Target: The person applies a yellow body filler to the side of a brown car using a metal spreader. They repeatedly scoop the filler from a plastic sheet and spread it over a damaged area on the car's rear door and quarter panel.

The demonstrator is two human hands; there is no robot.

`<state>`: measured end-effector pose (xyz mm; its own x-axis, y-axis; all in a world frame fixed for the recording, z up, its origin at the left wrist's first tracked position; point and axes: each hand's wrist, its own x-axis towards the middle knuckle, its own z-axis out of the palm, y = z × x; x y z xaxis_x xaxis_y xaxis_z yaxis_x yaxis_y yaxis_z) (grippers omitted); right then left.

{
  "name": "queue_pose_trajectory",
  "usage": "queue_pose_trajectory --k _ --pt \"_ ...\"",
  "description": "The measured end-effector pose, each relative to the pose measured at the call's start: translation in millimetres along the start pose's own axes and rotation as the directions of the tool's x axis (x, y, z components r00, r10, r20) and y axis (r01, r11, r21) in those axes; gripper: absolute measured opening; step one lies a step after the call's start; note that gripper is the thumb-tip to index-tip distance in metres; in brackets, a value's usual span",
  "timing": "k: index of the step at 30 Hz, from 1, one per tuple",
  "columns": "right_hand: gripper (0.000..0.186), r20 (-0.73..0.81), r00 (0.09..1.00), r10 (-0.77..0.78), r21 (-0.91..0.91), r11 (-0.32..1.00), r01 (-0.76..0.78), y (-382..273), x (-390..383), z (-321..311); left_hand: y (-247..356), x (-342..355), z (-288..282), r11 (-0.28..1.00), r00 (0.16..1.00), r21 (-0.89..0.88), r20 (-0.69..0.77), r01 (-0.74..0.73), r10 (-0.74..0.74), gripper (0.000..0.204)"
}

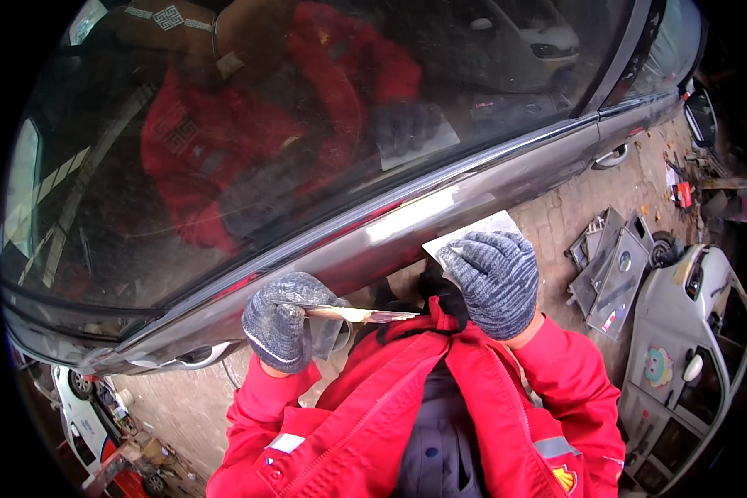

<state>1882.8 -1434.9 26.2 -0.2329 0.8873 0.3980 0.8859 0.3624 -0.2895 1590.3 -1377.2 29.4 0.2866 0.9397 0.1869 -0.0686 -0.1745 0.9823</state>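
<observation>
My left hand (pixel 284 322), in a grey knitted glove, is closed around the handle of a putty knife (pixel 361 314), seen nearly edge-on, with cream-coloured paste along it. A clear, greyish flat piece (pixel 325 335) hangs just below that hand; whether the hand holds it too I cannot tell. My right hand (pixel 496 280), gloved alike, grips a pale thin rectangular plate (pixel 473 234), fingers pressed flat over it. The plate is close to the dark grey car door (pixel 340 264). On the door's upper panel is a whitish patch (pixel 411 216), possibly filler or glare.
The car's dark window (pixel 249 149) fills the upper left and reflects my red jacket. Door handles (pixel 612 156) stick out along its side. Scrap metal panels (pixel 614 266) lie on the brick floor at right, near a loose white car body (pixel 681 373). Another white vehicle (pixel 79 423) stands lower left.
</observation>
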Motion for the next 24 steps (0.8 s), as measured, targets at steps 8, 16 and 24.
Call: queue_pose_trajectory --k 8,16,24 --pt "0.032 -0.097 0.995 0.000 -0.023 1.000 -0.002 4.1 -7.4 -3.2 -1.3 -3.0 0.6 1.000 0.999 0.000 -0.037 0.003 -0.003 0.038" --pt "0.034 -0.154 0.986 -0.065 -0.026 0.998 0.062 -7.8 -5.7 16.9 -2.4 -3.7 1.2 0.998 0.997 0.055 -0.072 -0.026 0.030 0.041" --pt "0.036 -0.218 0.974 -0.068 -0.036 0.997 0.061 -10.2 -5.7 47.9 -6.5 -6.1 -1.7 0.997 0.997 0.071 -0.076 -0.027 0.033 0.040"
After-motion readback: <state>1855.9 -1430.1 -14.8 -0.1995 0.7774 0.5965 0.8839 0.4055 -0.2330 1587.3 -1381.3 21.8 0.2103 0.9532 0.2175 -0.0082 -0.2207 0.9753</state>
